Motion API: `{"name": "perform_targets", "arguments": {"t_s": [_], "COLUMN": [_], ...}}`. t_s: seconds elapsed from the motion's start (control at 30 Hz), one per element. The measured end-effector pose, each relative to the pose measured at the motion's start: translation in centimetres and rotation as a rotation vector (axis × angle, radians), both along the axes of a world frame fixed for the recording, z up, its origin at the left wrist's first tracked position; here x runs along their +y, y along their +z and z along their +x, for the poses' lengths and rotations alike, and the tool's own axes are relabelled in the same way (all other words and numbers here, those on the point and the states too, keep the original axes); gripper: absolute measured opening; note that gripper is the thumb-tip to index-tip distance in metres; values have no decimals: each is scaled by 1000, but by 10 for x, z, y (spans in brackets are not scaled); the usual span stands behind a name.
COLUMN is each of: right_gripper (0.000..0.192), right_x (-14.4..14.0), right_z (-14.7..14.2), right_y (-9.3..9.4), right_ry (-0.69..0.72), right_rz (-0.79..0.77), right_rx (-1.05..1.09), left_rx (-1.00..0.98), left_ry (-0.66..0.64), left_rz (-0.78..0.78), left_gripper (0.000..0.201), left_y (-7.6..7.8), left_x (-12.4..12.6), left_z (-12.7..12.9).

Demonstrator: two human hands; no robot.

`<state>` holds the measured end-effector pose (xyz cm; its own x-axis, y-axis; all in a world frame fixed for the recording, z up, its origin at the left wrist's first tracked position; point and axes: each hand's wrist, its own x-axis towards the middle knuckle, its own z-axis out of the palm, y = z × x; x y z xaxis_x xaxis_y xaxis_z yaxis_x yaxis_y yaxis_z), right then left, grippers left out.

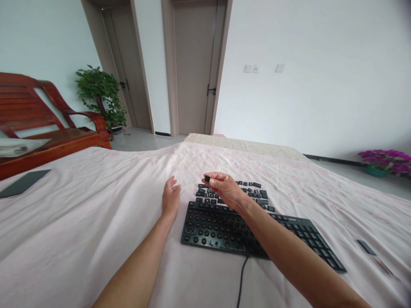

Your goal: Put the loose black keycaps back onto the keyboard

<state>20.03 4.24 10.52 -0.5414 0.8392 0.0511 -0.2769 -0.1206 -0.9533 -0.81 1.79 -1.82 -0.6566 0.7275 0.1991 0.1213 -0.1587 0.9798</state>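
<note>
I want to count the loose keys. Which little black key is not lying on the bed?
The key pinched in the right hand, held above the pile of loose keys lying on the sheet beyond the keyboard.

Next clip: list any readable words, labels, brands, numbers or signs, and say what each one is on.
None can be read.
Keyboard: any printing on the keys still in place at its right end is too small to read.
Loose keycaps on the sheet: legends too small.
Keycap pinched in the right hand: no legend visible.
Wall switches: blank as far as can be seen.
Dark flat object at the left: no text visible.
</note>
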Motion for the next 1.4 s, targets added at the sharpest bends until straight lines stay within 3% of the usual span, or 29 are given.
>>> {"name": "perform_targets", "arguments": {"t_s": [0.3,0.43,0.57,0.63,0.77,0.87,1.17,1.4], "right_gripper": [33,29,22,15,18,17,10,10], "right_x": [-35,-39,-43,-48,-56,-58,-55,-58], "right_z": [8,12,12,11,3,-6,-25,-30], "right_y": [14,4,-21,-30,-37,-39,-48,-49], "right_ry": [-73,-121,-136,-132,-150,-134,-113,-97], "right_rz": [18,89,254,412,825,995,1268,1349], "right_rx": [23,-32,-281,-446,-789,-936,-1055,-1142], "left_rx": [-88,-173,-345,-428,-526,-538,-496,-634], "left_ry": [-77,-106,-203,-246,-249,-259,-334,-479], "left_rz": [55,77,118,125,135,129,96,78], "left_gripper": [49,49,50,51,50,50,56,68], "left_y": [4,12,21,25,29,30,38,45], "left_x": [-3,-8,-13,-16,-18,-19,-21,-29], "left_z": [2,5,7,7,5,3,9,15]}}
